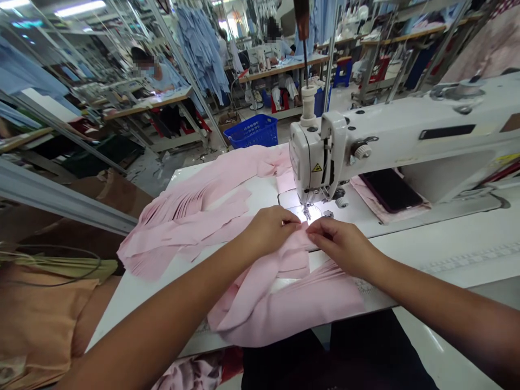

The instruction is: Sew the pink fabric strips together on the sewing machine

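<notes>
Just in front of the needle of a white sewing machine (312, 157), both my hands pinch a piece of pink fabric (293, 260). My left hand (273, 228) grips its left edge, thumb and forefinger together. On the other side, my right hand (345, 244) pinches the cloth between thumb and fingertips. The lit presser foot (307, 211) stands right behind my fingertips. Below my hands, a folded stack of pink pieces (292, 314) lies along the table's front edge. More layered pink strips (190, 208) spread over the table on the left.
A dark phone (390, 190) rests on pink cloth under the machine arm. Behind the table stands a blue plastic basket (252, 131). Orange fabric (36, 314) hangs at the lower left. Other people work at sewing tables in the background, near hanging light-blue garments (201, 49).
</notes>
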